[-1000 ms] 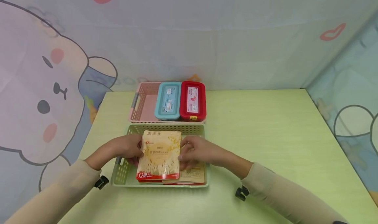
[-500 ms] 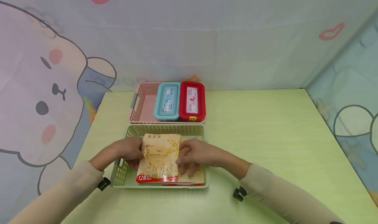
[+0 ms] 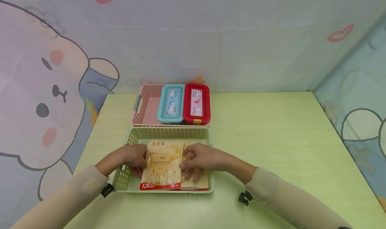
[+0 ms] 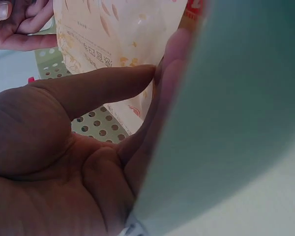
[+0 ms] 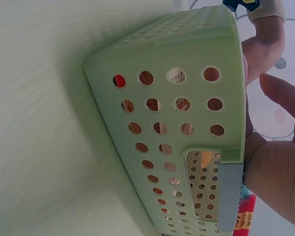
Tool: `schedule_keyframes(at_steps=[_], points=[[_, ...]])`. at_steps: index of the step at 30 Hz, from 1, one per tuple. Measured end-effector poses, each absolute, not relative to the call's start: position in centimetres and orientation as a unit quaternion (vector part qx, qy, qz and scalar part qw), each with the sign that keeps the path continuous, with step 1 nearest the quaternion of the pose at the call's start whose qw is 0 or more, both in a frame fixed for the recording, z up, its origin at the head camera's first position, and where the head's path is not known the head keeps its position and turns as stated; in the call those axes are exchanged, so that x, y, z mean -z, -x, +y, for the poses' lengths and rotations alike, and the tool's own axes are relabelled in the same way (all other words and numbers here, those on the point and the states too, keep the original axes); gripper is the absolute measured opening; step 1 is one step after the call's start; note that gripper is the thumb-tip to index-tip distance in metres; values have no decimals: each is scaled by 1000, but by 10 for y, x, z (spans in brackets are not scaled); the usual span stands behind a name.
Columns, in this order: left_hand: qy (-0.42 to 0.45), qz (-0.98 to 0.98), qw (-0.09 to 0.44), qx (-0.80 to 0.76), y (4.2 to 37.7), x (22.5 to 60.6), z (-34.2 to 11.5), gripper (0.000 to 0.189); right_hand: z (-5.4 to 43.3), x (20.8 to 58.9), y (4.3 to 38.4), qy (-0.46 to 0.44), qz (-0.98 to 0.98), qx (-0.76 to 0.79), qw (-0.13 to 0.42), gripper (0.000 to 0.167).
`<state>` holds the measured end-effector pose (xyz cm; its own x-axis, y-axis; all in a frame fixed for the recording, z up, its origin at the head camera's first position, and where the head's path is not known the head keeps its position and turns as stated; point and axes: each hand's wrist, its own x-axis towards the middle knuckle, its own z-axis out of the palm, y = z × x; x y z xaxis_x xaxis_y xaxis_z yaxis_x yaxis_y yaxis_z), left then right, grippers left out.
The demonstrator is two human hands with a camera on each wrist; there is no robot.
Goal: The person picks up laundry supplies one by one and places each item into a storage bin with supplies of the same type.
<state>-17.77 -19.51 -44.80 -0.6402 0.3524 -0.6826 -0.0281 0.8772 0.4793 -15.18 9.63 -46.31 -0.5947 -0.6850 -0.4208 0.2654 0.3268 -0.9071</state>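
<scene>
A beige packet with printed grain stalks and a red bottom band lies in the green basket. Another beige packet shows beneath it on the right. My left hand reaches over the basket's left side and pinches the top packet's left edge; in the left wrist view its thumb meets the edge with fingers opposite. My right hand is at the packet's right edge, fingers spread and loosely bent, thumb tip right at that edge. Its fingertips are hidden behind the basket wall in the right wrist view.
Directly behind the green basket stands a pink basket. In it are a light blue lidded box and a red lidded box. The light green table extends to the right, and a printed cloth wall rises behind.
The top packet has come down toward the front of the green basket and lies lower in it. Both hands have lowered with it, the left one sinking further inside.
</scene>
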Motion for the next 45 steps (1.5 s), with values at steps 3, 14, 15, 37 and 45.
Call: schedule_keyframes(at_steps=[3,14,15,37,45], points=[[-86,876,414,-230,177,450,-195,10,95,464,151,154,700,556,421,66],[-88,887,399,-215,176,451,-194,22,92,464,149,158,731,537,391,64],[-89,889,397,-212,175,451,-194,23,91,463,148,158,736,532,387,64],[-94,899,378,-200,168,445,-190,21,91,464,145,203,764,494,362,55],[-119,917,355,-139,171,419,-188,26,95,459,148,245,792,450,332,55]])
